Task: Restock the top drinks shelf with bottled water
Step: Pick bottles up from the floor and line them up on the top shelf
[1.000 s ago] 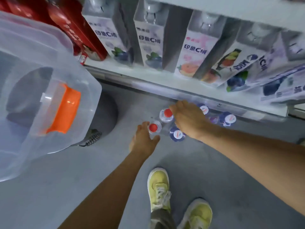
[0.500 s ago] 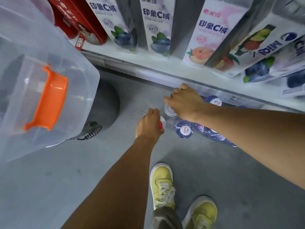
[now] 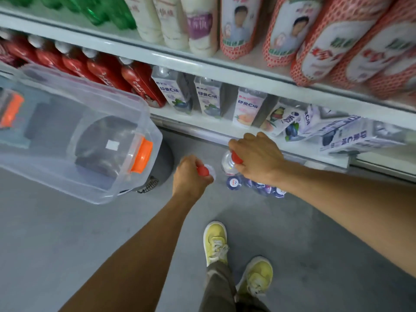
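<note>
My left hand point(image 3: 191, 176) grips a red-capped water bottle point(image 3: 206, 171) by its neck; most of the bottle is hidden under the hand. My right hand point(image 3: 256, 159) grips a second clear red-capped water bottle point(image 3: 228, 164) at the cap, just above the floor in front of the bottom shelf. Below my right wrist, several blue-capped bottles point(image 3: 234, 182) stand on the grey floor. The top drinks shelf is out of view.
A clear plastic bin point(image 3: 148, 122) with orange latches sits at left over a dark round base point(image 3: 165, 161). Shelves point(image 3: 202, 66) ahead hold red bottles, white cartons and netted bottles. My yellow shoes point(image 3: 216, 242) stand on the grey floor below.
Both hands have risen with their red-capped bottles off the floor group. The view has tilted up, bringing in the higher shelves.
</note>
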